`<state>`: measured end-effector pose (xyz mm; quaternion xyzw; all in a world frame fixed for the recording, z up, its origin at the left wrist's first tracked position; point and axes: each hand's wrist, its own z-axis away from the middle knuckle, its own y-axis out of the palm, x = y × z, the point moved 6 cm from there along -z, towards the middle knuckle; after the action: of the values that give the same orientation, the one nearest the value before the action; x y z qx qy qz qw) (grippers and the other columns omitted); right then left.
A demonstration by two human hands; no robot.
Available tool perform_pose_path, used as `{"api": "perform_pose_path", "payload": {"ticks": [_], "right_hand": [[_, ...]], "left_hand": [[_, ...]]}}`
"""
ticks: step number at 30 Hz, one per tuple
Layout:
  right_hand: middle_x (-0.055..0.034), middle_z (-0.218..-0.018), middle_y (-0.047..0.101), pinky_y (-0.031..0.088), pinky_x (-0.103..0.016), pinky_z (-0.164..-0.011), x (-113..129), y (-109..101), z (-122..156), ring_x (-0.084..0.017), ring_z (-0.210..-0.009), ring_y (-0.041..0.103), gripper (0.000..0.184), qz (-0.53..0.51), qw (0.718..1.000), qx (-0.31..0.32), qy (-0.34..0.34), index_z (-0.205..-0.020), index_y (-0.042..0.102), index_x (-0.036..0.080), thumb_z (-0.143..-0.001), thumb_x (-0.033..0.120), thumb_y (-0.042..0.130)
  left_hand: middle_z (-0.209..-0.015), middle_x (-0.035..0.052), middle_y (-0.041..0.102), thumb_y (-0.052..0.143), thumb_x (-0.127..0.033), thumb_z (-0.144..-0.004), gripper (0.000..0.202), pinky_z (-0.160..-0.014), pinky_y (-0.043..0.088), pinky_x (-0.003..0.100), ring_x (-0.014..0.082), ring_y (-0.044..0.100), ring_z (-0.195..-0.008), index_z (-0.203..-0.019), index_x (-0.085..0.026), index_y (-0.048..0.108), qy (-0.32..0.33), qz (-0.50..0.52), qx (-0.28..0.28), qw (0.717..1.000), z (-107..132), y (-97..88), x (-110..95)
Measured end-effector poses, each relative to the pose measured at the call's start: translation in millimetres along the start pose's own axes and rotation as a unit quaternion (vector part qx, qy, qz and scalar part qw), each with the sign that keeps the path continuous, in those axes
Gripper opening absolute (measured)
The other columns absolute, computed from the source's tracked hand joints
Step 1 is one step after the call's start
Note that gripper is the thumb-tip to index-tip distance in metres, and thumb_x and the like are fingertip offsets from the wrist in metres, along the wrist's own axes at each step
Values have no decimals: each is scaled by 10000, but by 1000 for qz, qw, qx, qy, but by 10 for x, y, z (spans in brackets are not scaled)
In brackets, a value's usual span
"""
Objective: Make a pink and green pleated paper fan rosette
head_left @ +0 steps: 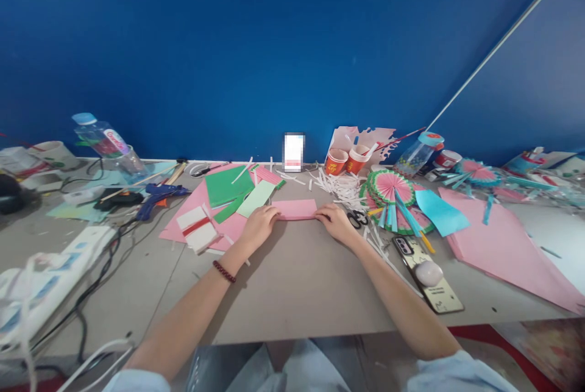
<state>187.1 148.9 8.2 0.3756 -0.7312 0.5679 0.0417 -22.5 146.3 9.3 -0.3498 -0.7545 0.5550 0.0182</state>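
Observation:
A small pink paper sheet (296, 208) lies flat on the grey table (292, 282) straight ahead of me. My left hand (258, 225) pinches its left end with curled fingers. My right hand (337, 221) grips its right end the same way. Both forearms stretch forward over the table, and a dark red bead bracelet (223, 272) sits on my left wrist. Just right of my right hand lie black scissors (356, 217).
Green and pink sheets (228, 188) lie to the left, with a blue glue gun (158, 197), cables and a power strip (55, 270). To the right are paper fans (390, 188), red cups (347, 160), white paper strips, a phone (427, 273) and a large pink sheet (503, 245).

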Motion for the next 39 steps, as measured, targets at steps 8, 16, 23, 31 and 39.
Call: {"api": "perform_pose_path", "payload": {"ticks": [8, 16, 23, 31, 39], "right_hand": [[-40, -806, 713, 455, -279, -712, -148, 8, -39, -184, -744, 630, 158, -81, 993, 0, 85, -809, 704, 198, -795, 193, 547], [-38, -743, 710, 438, -264, -665, -227, 31, -65, -176, -680, 622, 151, -94, 984, 18, 151, -776, 698, 178, -763, 257, 570], [-38, -763, 719, 440, -265, -667, -207, 23, -40, -181, -703, 630, 142, -92, 985, 14, 147, -753, 705, 186, -752, 241, 574], [-44, -750, 716, 443, -265, -666, -181, 8, -48, -178, -691, 627, 134, -77, 988, 7, 134, -723, 705, 187, -741, 224, 577], [-42, -729, 705, 450, -262, -657, -168, 14, -47, -171, -673, 616, 121, -78, 991, -7, 113, -702, 694, 188, -729, 214, 580]], "left_hand": [[-828, 32, 640, 463, -191, -876, 168, -758, 452, 302, 178, 589, -812, -805, -193, 615, -32, 71, 1, 997, -22, -17, 51], [-831, 39, 622, 464, -203, -870, 182, -737, 441, 294, 178, 580, -802, -788, -185, 625, -40, 74, 7, 996, -39, -13, 40], [-843, 38, 616, 459, -181, -867, 206, -728, 445, 280, 165, 581, -792, -783, -188, 647, -40, 85, 4, 996, -41, 6, 70], [-860, 38, 636, 469, -168, -860, 206, -753, 450, 287, 169, 590, -817, -787, -194, 660, -49, 87, 14, 995, -45, 20, 94], [-856, 38, 668, 491, -186, -854, 207, -746, 448, 286, 173, 602, -815, -770, -202, 680, -60, 103, 33, 992, -70, -14, 93]]}}
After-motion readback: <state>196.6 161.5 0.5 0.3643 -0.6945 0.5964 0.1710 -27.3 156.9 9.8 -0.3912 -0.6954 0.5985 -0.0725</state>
